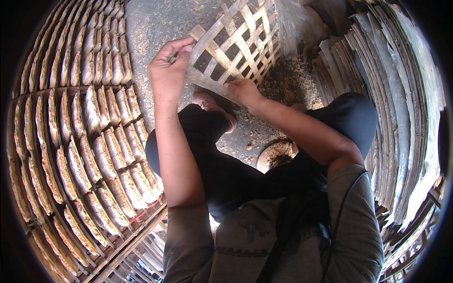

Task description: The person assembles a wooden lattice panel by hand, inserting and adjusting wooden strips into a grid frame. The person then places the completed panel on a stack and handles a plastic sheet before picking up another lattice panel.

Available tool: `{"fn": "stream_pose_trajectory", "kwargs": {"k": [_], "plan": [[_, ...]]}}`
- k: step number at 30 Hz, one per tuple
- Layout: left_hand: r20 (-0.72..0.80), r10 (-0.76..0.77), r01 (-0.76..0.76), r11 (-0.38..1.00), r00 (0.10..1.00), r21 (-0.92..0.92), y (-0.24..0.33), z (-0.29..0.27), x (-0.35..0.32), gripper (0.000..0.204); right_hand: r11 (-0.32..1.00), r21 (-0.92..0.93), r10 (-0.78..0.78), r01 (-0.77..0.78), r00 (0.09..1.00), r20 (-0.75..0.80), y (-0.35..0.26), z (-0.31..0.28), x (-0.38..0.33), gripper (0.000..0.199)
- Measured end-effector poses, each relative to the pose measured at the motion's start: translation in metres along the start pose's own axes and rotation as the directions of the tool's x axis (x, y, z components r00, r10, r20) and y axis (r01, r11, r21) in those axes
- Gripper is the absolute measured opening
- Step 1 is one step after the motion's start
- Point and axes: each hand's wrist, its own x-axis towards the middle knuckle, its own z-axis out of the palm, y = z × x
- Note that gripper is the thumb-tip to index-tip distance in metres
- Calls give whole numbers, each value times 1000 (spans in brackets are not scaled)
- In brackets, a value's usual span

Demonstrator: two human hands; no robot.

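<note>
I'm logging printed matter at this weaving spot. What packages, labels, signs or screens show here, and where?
No packages, labels, signs or screens in view.
Grey shirt: lower middle, with a faint dark print across the chest.
Woven bamboo panel: top middle, pale strips in an open lattice, unmarked, held by the left hand and right hand.

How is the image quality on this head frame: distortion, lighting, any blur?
Head view: strong fisheye bending, black vignette at the corners; the racks curve toward the rim. Hard sunlight on the left hand, right hand and woven bamboo panel; the lap lies in deep shadow. Centre is sharp, edges are soft.
</note>
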Motion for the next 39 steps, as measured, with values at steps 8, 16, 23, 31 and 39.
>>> {"fn": "stream_pose_trajectory", "kwargs": {"k": [8,16,23,31,39], "plan": [[7,-5,5,1000,1000,5,2,1,-1,19,992,-23,129,-127,976,174,-7,-10,12,35],[-12,-29,29,1000,999,0,-3,-3,-1,19,693,-712,66,117,972,224,-20,-37,-6,27],[-5,-19,19,1000,1000,1,1,0,1,19,710,-644,-370,286,929,5,6,-20,7,19],[-14,-9,9,1000,1000,7,0,2,3,19,774,-563,-418,289,902,-112,-12,-1,-10,14],[-32,2,-2,1000,999,-11,4,5,2,17,778,-431,-536,458,841,-72,-4,-1,-3,12]]}}
